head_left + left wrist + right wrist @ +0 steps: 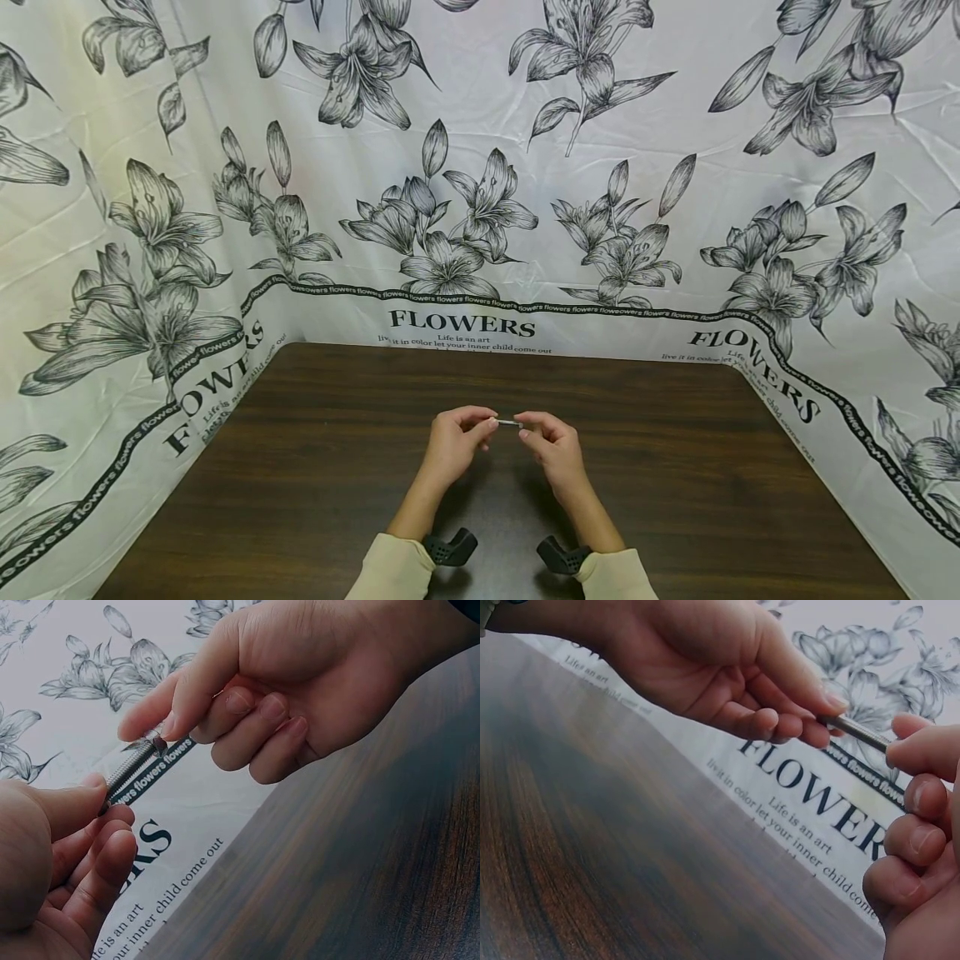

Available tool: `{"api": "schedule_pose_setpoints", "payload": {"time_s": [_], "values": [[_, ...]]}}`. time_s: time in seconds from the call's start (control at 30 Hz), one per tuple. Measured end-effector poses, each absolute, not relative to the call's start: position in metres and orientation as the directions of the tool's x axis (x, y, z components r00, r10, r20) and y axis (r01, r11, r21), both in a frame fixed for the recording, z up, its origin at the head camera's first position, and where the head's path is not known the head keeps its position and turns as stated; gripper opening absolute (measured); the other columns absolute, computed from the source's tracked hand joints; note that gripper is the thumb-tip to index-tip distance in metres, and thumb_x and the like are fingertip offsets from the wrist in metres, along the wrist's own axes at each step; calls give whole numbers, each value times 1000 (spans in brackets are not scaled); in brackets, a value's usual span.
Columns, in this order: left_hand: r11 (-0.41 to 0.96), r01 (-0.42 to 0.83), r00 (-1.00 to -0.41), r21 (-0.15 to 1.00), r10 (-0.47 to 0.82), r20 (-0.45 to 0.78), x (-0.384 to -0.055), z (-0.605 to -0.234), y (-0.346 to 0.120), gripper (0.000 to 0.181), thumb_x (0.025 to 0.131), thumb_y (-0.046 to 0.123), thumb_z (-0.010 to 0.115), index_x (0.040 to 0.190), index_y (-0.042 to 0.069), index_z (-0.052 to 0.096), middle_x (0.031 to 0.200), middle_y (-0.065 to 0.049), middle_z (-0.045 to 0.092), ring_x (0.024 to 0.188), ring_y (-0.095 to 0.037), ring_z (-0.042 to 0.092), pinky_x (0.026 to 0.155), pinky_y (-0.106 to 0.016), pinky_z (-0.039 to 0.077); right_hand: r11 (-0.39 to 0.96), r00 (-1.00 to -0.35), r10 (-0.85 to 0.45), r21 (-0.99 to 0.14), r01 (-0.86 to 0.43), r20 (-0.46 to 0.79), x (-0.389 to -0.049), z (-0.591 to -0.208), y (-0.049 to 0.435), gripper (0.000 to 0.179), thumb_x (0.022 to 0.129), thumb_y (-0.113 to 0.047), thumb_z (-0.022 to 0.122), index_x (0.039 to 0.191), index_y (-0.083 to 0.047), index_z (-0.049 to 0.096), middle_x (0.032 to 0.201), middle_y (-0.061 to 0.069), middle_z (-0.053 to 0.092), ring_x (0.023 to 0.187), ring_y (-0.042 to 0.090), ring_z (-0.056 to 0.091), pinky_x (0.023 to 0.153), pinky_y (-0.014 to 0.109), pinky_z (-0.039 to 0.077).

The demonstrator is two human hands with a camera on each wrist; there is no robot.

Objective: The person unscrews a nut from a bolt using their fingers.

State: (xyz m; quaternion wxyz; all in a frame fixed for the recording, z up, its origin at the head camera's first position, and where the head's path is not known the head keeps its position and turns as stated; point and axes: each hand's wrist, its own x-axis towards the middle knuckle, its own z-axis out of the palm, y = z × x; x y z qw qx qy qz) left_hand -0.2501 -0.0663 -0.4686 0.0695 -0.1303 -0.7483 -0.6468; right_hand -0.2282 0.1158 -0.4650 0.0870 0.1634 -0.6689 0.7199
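Observation:
A slim metal bolt (508, 422) with a threaded shaft spans the gap between my two hands, held above the table. My left hand (452, 446) pinches its left end between thumb and forefinger. At the other end, the thumb and forefinger of my right hand (553, 454) pinch a shiny wider piece (157, 742), mostly covered by the fingertips. The left wrist view shows the thread of the bolt (133, 771) clearly. My right hand's remaining fingers curl toward the palm, while those of my left hand (705, 667) are loosely bent below the bolt (861, 735).
Beneath both hands lies a dark brown wooden table (337, 417). A white cloth (480, 108) printed with black flowers and lettering hangs around its back and sides. Black wrist mounts (450, 547) sit at both sleeve cuffs (393, 567).

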Motion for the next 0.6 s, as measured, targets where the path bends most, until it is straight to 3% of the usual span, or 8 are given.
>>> {"api": "schedule_pose_setpoints", "payload": {"time_s": [0.23, 0.4, 0.6], "values": [[146, 287, -956, 947, 103, 274, -250, -469, -66, 8, 88, 8, 71, 95, 3, 74, 77, -20, 67, 56, -18, 61, 61, -55, 54, -78, -942, -98, -946, -314, 321, -227, -463, 114, 20, 96, 1, 57, 112, 12, 62, 57, -1, 41, 47, 3, 36, 45, 17, 30], [146, 284, -957, 947, 105, 271, -249, -468, -66, 9, 88, 8, 72, 94, 2, 74, 72, -11, 66, 55, -18, 60, 61, -55, 54, 27, -963, -71, -964, -263, 260, -226, -460, 111, 25, 101, -9, 51, 99, 12, 65, 52, 0, 41, 46, 6, 37, 45, 18, 31], [140, 284, -956, 949, 120, 269, -249, -469, -65, 6, 88, 8, 72, 93, 5, 74, 75, -18, 66, 56, -19, 61, 62, -55, 54, 83, -972, -63, -970, -229, 224, -225, -458, 111, 31, 101, -9, 50, 87, 15, 64, 51, 2, 41, 46, 7, 37, 47, 19, 31]]}}
